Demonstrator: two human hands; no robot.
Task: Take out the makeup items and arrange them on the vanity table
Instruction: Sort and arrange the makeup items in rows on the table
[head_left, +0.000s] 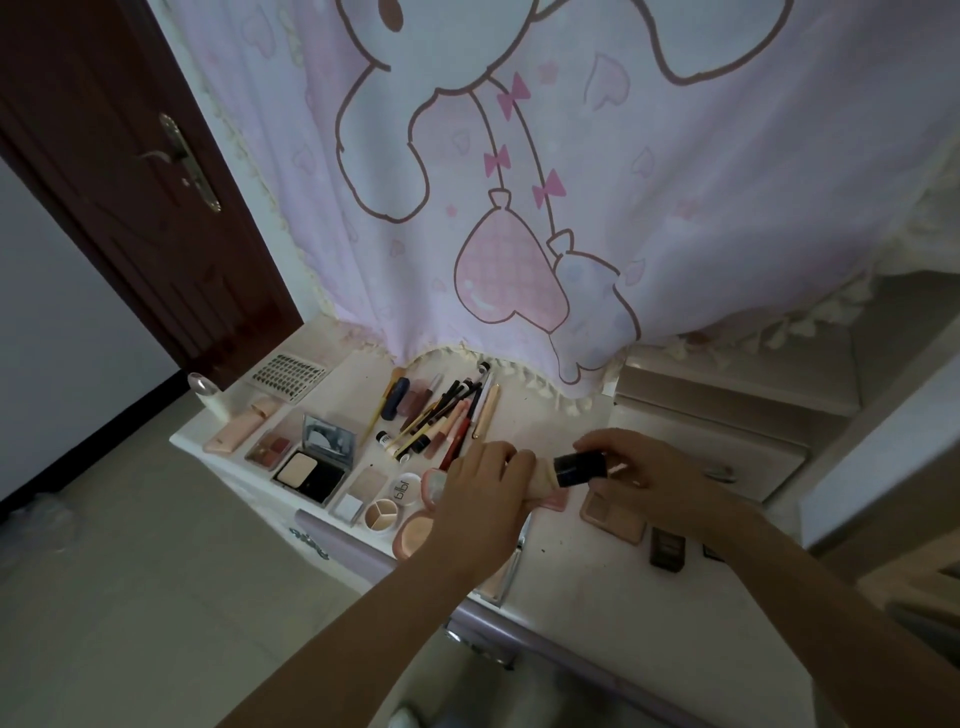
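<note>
**Forearms first, then a stubby brush**

Both forearms fill the bottom of my view, reaching over the vanity table (597, 587). My right hand (649, 478) pinches the black handle of a short, fat kabuki brush (563, 473), and my left hand (485, 493) is curled around its pale bristle end, just above the tabletop near the front middle.

Handling-wise I'd say it's light and stiff at the handle, squishy at the bristles. The glossy handle looks a bit slippery, so that's where I'd keep a firm pinch, and go gentle on the bristles so they don't splay.

Everything else is laid out to my left: a bunch of pencils and lip sticks (441, 410), an open black compact (311, 473), a blush palette (270, 444), a little white pot (406, 490). That pot's lid reads something like "blbl", the only writing I can make out. A pink palette (613, 517) sits under my right wrist.
</note>
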